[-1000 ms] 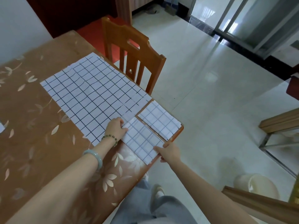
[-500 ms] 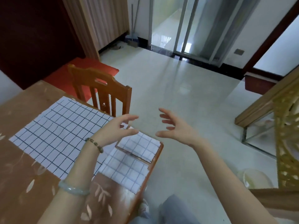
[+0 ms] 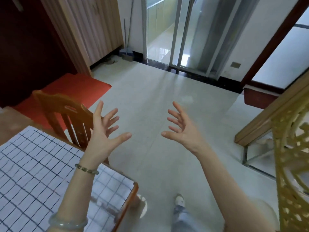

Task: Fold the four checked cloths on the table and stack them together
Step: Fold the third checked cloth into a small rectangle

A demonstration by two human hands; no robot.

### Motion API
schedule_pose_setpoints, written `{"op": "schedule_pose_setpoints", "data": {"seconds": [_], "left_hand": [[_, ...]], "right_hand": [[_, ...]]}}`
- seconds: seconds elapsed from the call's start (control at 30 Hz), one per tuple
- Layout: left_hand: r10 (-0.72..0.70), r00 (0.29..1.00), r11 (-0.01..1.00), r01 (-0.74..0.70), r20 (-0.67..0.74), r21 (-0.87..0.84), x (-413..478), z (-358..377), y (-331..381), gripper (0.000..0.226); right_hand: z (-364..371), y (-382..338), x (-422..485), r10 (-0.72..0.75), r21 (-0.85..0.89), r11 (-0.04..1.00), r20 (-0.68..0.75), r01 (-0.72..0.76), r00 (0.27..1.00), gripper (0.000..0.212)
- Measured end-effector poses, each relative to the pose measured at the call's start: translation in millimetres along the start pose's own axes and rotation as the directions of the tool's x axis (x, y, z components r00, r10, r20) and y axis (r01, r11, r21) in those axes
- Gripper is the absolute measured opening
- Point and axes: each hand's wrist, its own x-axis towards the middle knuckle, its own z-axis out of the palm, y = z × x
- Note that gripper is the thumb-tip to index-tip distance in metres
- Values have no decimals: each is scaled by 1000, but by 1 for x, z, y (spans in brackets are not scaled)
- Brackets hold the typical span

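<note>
Cloths (image 3: pixel 38 166), where are they?

— Lower left of the frame, flat on the table (image 3: pixel 130 198). White fabric, thin dark grid lines, a few ripples bending the squares.

All one sheet?

— One big sheet is spread open on the left. Toward the table corner there's a paler folded piece (image 3: pixel 113 185) with a fainter grid. It's blurred there, so I can't tell how many layers.

Hands?

— Both are up in the middle of the frame, off the table, over the pale floor tiles. On the left hand (image 3: pixel 103 133) the fingers are fanned wide, thumb pointing right. The right hand (image 3: pixel 183 131) mirrors it, fingers splayed and slightly bent, palms facing each other. Nothing in either one, and neither touches cloth.

And that forearm?

— The left one crosses above the cloths, with a bead bracelet (image 3: pixel 87 169) at the wrist and a pale green bangle (image 3: pixel 66 223) lower down.

Around them?

— A wooden chair (image 3: pixel 63 114) sits at the table's far edge behind the left hand, with a red mat (image 3: pixel 78 87) beyond it. Up top a broom (image 3: pixel 127 52) leans near the glass door (image 3: pixel 175 39), and a gold railing (image 3: pixel 294 164) runs down the right edge.
</note>
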Motion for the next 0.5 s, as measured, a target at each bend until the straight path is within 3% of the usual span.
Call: {"op": "schedule_pose_setpoints", "data": {"seconds": [0.27,0.5], "left_hand": [[-63,968,998,54,-243,-41,72,87,0,114],[-93,905,996,90,-415,-28,112,101,6,102]], "right_hand": [[-106,7,106,7,-10,1000,159,-6,987,91],[-122,0,190,-42,-34,998,317,56,948,94]]}}
